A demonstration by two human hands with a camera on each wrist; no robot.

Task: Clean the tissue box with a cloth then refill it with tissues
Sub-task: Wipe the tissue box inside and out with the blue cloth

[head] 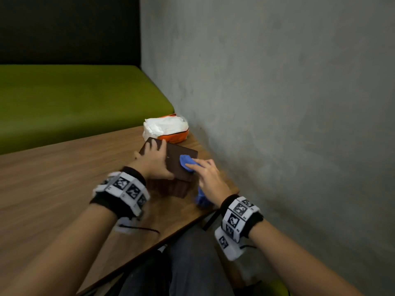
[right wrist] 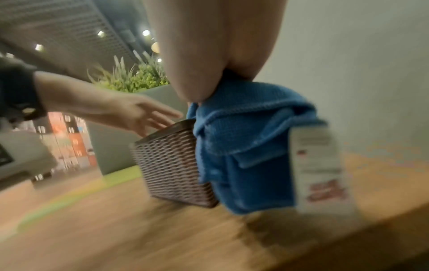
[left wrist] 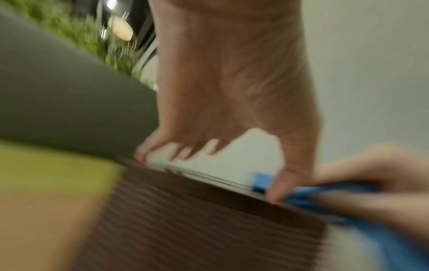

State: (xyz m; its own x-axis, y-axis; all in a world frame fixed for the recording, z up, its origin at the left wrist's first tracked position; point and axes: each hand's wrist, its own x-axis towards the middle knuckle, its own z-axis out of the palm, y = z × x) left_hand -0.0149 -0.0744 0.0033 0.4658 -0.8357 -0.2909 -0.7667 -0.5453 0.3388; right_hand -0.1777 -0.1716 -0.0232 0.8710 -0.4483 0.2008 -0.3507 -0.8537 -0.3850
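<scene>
A brown woven tissue box (head: 171, 186) (right wrist: 171, 165) stands on the wooden table (head: 53, 189) near the wall. My left hand (head: 154, 161) (left wrist: 209, 110) lies on its flat lid with straight, spread fingers, the thumb at the near edge. My right hand (head: 208, 174) (right wrist: 209, 55) holds a blue cloth (head: 187, 161) (right wrist: 243, 146) against the lid's right side. The rest of the cloth hangs down beside the box, with a white label (right wrist: 320, 168) on it. Just behind the box lies an orange pack of white tissues (head: 165, 127).
A grey wall (head: 277, 103) runs close along the right of the table, whose near edge slants past my knees. A green bench (head: 74, 99) stands beyond the far edge. The wrist views are blurred, with green plants (right wrist: 139, 77) behind.
</scene>
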